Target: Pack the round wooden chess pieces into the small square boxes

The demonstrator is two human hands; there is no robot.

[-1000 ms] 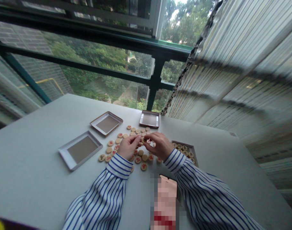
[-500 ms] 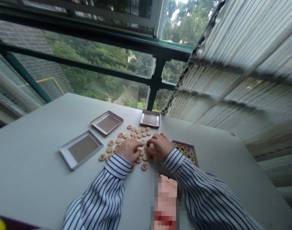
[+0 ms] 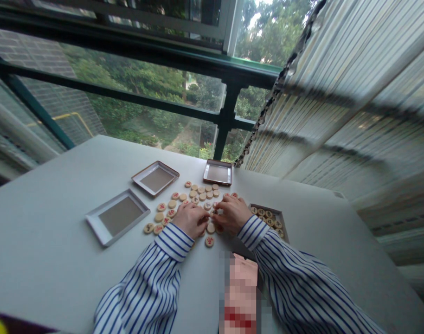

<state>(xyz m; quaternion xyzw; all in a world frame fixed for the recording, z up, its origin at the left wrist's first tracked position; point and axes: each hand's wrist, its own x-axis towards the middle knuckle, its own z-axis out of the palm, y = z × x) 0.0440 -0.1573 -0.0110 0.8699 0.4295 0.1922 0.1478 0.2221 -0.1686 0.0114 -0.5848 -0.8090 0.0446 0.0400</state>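
Observation:
My left hand (image 3: 191, 219) and my right hand (image 3: 232, 214) meet over a spread of round wooden Chinese chess pieces. Between their fingertips is a piece with a black character (image 3: 214, 213). The right thumb and fingers are closed on its right side; the curled left fingertips touch its left edge. Loose pieces lie around both hands, some face up with red characters, like the piece (image 3: 209, 241) in front, others showing blank backs, like the one (image 3: 159, 216) at the left. Right of my right hand, a shallow box (image 3: 282, 218) holds black-marked pieces in rows. My hands hide some pieces.
Two shallow trays stand at the left, a grey one (image 3: 93, 224) and a brown-edged one (image 3: 138, 178). A smaller tray (image 3: 217, 173) is at the back. A pink phone-like object (image 3: 245, 273), partly blurred, lies near my right forearm. Window and blinds border the white table (image 3: 48, 204).
My left hand has moved slightly right and its fingers have closed in to the black-marked piece at my right fingertips. More pieces show at its left. The trays have not moved.

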